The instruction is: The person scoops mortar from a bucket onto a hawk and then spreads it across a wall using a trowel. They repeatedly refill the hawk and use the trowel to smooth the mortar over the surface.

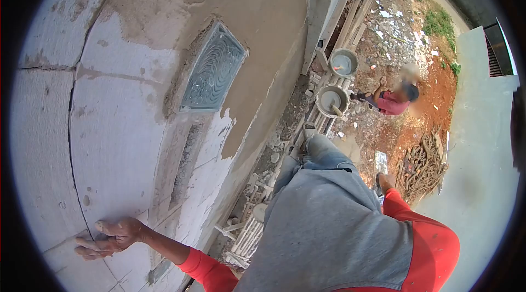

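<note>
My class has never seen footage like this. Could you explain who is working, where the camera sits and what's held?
There's no machine: a head-worn camera looks down past the wearer's grey-and-red clothing. The bare left hand, fingers spread, is at the white block wall and visibly holds nothing. The right hand appears to grip a flat, silver, rectangular tool. Brown plaster partly covers the wall around a wavy-patterned, rectangular panel. Below are two round, grey-rimmed buckets.

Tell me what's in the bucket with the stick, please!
The bucket holds grey stuff, and a stick leans on its rim. The grey stuff covers the bottom, so nothing underneath shows.
</note>
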The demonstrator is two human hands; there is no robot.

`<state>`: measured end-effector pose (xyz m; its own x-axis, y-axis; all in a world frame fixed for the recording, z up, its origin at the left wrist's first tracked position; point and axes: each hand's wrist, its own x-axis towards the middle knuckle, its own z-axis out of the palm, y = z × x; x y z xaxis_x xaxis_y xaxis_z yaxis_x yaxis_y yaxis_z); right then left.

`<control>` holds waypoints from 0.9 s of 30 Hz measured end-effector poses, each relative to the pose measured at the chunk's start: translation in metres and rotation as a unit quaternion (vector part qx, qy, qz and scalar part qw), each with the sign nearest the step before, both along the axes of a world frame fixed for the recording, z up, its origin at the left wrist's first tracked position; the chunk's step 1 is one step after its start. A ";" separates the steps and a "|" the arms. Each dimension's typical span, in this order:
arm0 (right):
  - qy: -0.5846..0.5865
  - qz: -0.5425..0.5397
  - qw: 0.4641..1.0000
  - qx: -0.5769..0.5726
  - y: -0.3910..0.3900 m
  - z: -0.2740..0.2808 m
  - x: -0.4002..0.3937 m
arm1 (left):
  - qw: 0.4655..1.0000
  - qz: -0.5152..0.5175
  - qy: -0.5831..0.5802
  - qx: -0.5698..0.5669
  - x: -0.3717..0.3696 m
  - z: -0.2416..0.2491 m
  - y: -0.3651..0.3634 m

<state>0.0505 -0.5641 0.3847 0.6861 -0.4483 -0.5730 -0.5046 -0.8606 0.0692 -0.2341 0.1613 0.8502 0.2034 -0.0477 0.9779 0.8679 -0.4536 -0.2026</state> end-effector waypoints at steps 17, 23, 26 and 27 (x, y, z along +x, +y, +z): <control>-0.134 0.277 0.917 0.252 0.291 0.069 0.094 | 0.227 -0.279 -0.093 -0.928 0.172 -0.308 -0.198; -0.152 0.283 0.834 0.448 0.380 -0.025 0.028 | 0.010 -0.149 -0.238 -0.960 0.229 -0.468 -0.262; -0.046 0.335 0.801 0.495 0.372 -0.054 0.015 | 0.093 -0.103 -0.263 -0.955 0.237 -0.541 -0.257; -0.035 0.355 0.798 0.486 0.361 -0.074 0.022 | 0.131 -0.061 -0.268 -0.953 0.228 -0.575 -0.258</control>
<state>0.0727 -0.2031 0.3111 0.6154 0.7000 -0.3623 0.1613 -0.5618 -0.8114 -0.0062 -0.0966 0.2747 0.1915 0.4156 -0.8891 0.4886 0.7453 0.4536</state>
